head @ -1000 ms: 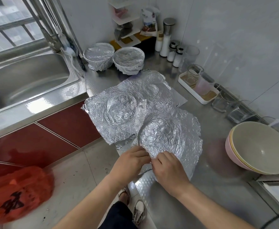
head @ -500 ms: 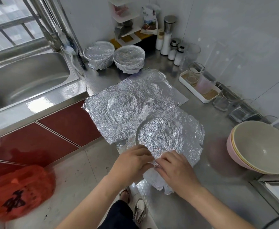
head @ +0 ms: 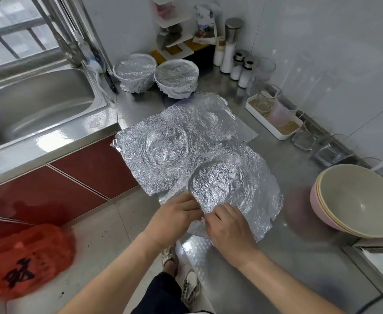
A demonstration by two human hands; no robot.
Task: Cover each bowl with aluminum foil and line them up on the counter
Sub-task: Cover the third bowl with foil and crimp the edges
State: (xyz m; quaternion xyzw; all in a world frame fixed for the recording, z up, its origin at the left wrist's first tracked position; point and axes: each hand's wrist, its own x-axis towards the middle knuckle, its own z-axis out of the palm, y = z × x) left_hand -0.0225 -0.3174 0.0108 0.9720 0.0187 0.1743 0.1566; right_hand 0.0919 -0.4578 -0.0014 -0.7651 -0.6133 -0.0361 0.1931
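Several crumpled foil sheets lie overlapped on the steel counter (head: 299,257). The nearest foil sheet (head: 242,177) carries a round bowl imprint. My left hand (head: 174,219) and my right hand (head: 229,227) both pinch its near edge, fingertips almost touching. A second foil sheet (head: 161,152) with another round imprint lies to its left, overhanging the counter edge. Two foil-covered bowls (head: 135,72) (head: 175,77) stand side by side at the back. A stack of uncovered bowls (head: 356,200), grey over pink, sits at the right.
A steel sink (head: 34,105) lies to the left. Spice jars (head: 238,64) and a white tray with glasses (head: 274,117) line the back wall. A shelf rack (head: 174,30) stands in the corner. An orange plastic bag (head: 25,261) lies on the floor.
The near edge of the closest foil sheet has been pulled toward me and a little to the right. Both hands shifted slightly with it.
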